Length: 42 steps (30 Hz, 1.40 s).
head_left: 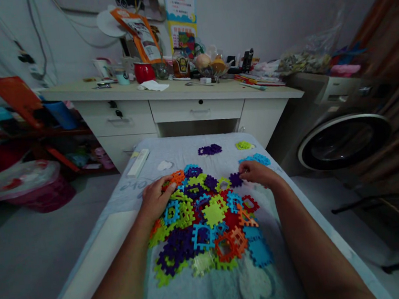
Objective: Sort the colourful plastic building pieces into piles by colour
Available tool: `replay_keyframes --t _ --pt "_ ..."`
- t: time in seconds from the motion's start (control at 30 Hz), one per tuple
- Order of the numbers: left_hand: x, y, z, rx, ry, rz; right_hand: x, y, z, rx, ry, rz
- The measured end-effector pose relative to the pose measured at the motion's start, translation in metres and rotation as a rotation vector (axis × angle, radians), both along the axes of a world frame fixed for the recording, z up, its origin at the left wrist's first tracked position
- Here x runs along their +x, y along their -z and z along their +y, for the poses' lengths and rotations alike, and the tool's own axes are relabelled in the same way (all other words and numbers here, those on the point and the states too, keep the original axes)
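A spread heap of plastic interlocking blocks (215, 211) in green, purple, blue, orange and red covers the middle of the cloth-covered table. My left hand (155, 197) is at the heap's far left corner, thumb and fingers closed about an orange interlocking block (177, 177). At the heap's far right edge, my right hand (259, 173) pinches a purple interlocking block (235, 180) by its side. Just beyond that hand lies a group of blue blocks (258, 158). Farther back are a purple group (210, 149) and a small green group (243, 145).
A white remote control (138, 163) lies at the table's far left. Behind stands a white desk (116, 116) bearing a red pot (144, 72), a jar (180, 63) and an orange pouch (141, 36). A washing machine (324, 101) is at right, a pink bin (42, 198) at left.
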<state>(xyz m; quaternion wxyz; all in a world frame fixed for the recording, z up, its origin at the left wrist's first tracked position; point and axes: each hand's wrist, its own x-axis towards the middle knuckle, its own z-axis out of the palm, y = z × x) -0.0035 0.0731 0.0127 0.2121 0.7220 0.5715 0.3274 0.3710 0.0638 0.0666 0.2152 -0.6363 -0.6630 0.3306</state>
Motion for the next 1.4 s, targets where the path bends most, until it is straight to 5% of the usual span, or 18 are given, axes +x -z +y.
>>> replay_keyframes --t 0.23,0.6,0.9,1.13,1.4 --pt "0.001 -0.001 -0.001 -0.004 -0.004 0.001 -0.016 0.002 0.027 0.203 0.246 0.21" --pt "-0.001 0.001 0.0 -0.016 -0.001 0.025 -0.06 0.024 0.112 0.446 0.372 -0.156" --pt "0.0 -0.002 -0.001 -0.014 0.001 0.022 -0.076 0.035 0.12 0.398 0.062 -0.339" --pt "0.001 -0.003 -0.002 -0.003 -0.01 0.018 -0.066 0.017 0.1 0.367 0.007 -0.277" --pt "0.001 -0.002 -0.002 -0.012 -0.019 0.028 -0.048 -0.003 0.063 0.003 -0.331 -0.243"
